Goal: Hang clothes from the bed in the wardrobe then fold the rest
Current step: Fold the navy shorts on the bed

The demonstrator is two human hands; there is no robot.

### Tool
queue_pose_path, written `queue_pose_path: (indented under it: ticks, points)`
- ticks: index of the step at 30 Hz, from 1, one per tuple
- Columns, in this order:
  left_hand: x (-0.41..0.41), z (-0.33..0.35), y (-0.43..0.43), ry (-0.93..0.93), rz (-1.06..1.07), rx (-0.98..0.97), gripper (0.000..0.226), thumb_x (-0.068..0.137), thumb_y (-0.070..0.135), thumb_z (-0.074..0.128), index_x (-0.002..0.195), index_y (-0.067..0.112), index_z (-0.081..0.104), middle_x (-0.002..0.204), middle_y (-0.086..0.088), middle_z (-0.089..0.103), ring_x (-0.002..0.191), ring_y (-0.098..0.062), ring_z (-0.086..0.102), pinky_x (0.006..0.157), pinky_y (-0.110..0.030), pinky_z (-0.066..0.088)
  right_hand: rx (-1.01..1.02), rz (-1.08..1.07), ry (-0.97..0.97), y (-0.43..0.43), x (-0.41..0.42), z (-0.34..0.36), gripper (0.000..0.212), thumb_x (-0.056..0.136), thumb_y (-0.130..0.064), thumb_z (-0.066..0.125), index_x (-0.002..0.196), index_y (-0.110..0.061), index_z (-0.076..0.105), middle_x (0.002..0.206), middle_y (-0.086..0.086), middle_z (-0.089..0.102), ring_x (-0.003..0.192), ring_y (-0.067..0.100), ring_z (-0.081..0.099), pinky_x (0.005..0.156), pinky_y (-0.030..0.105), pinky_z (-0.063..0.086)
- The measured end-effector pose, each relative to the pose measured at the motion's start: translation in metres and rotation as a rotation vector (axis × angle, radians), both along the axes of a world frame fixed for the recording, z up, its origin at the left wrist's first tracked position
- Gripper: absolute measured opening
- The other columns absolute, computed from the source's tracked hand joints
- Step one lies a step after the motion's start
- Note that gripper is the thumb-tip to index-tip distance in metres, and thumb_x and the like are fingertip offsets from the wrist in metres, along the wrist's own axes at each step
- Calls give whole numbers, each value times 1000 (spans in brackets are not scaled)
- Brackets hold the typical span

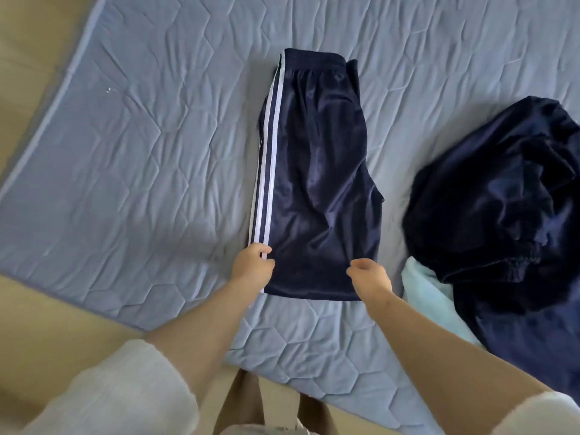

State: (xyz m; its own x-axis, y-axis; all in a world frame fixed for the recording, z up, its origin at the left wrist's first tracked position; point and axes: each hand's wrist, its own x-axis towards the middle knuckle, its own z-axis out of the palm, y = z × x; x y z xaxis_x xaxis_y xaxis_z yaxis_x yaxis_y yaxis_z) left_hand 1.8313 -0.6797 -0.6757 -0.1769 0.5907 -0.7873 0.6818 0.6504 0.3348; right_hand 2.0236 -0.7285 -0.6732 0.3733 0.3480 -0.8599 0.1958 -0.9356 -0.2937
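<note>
The shorts (317,171) are laid flat at the middle of the bed (141,152), their near hem corners pinched by the left hand (252,265) and right hand (370,277). The cloth is judged light, limp and slippery, and is best gripped at those corners.

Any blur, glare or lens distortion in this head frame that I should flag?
Head view: the wide-angle lens bows the edge of the quilt; the navy shorts are sharp with mild sheen, no hard glare; the dark clothes pile at right is smeared; lighting is even, shadows faint.
</note>
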Motion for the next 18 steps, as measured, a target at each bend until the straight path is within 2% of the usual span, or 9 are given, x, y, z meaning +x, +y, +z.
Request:
queue_pose_path:
  ticks: [2, 3, 6, 9, 10, 12, 14, 18]
  points:
    - [-2, -9, -7, 133, 46, 71, 41, 85, 7, 52, 124, 17, 54, 125, -11, 52, 104, -28, 54, 85, -34, 47, 33, 16, -100, -7, 2, -11, 43, 89, -15, 48, 132, -16, 47, 123, 4, 52, 100, 22, 50, 79, 30, 39]
    - [-3, -13, -9, 196, 67, 104, 46, 83, 6, 53, 127, 17, 50, 125, -12, 51, 109, -30, 51, 91, -39, 45, 47, 11, -184, -10, 3, -15, 44, 88, -15, 49, 132, -15, 45, 128, 6, 49, 105, 25, 50, 82, 32, 40]
    - [-3, -23, -18, 171, 200, 90, 51, 82, 9, 55, 131, 14, 43, 126, -11, 54, 112, -31, 52, 95, -43, 43, 55, -44, -324, -19, 7, -24, 44, 86, -16, 52, 129, -15, 42, 128, 8, 45, 111, 31, 48, 94, 43, 42]
    - [-2, -28, -28, 135, 237, 26, 36, 86, 15, 53, 122, 12, 49, 115, -9, 61, 104, -32, 57, 92, -43, 46, 77, -166, -227, -25, 9, -32, 33, 88, -17, 52, 121, -15, 47, 109, 4, 56, 93, 25, 53, 89, 41, 45]
    - [-3, -29, -31, 128, 244, 27, 29, 86, 17, 53, 115, 12, 53, 111, -10, 62, 100, -32, 58, 89, -42, 47, 80, -167, -199, -27, 9, -34, 28, 89, -18, 52, 116, -14, 51, 100, 2, 56, 85, 21, 52, 80, 36, 46]
    - [-6, -28, -34, 83, 288, 34, 16, 86, 20, 55, 101, 13, 58, 102, -13, 64, 86, -31, 58, 78, -36, 49, 76, -115, -169, -31, 10, -37, 15, 91, -21, 52, 103, -12, 54, 83, -2, 53, 68, 14, 48, 63, 27, 39]
    - [-9, -27, -34, 59, 309, 17, 12, 85, 23, 56, 92, 14, 59, 99, -16, 65, 77, -30, 54, 72, -36, 46, 69, -93, -158, -35, 12, -38, 10, 91, -22, 52, 93, -12, 53, 73, -5, 49, 62, 10, 44, 64, 27, 36]
    - [-17, -25, -37, 47, 320, -73, 17, 84, 18, 58, 96, 10, 65, 96, -19, 66, 77, -31, 56, 82, -44, 51, 4, -63, -148, -46, 17, -37, 6, 89, -21, 52, 85, -16, 52, 70, -3, 51, 61, 15, 46, 73, 34, 43]
